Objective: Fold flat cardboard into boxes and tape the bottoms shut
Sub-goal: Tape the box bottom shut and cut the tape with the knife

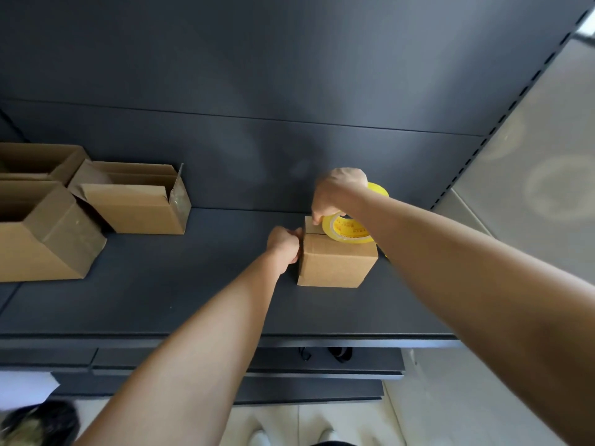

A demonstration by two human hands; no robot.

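A small brown cardboard box stands on the dark shelf, its flaps folded shut on top. My left hand has curled fingers pressed against the box's upper left edge, thumb at the top seam. My right hand grips a yellow tape roll that rests on the box's top, thumb and fingers pinching at the roll's left side above the seam. Whether a tape strip lies on the seam is too small to tell.
Three open cardboard boxes sit at the left: one lying on its side, one in front, one at the back. A dark back panel rises behind. The shelf's front edge runs below my arms.
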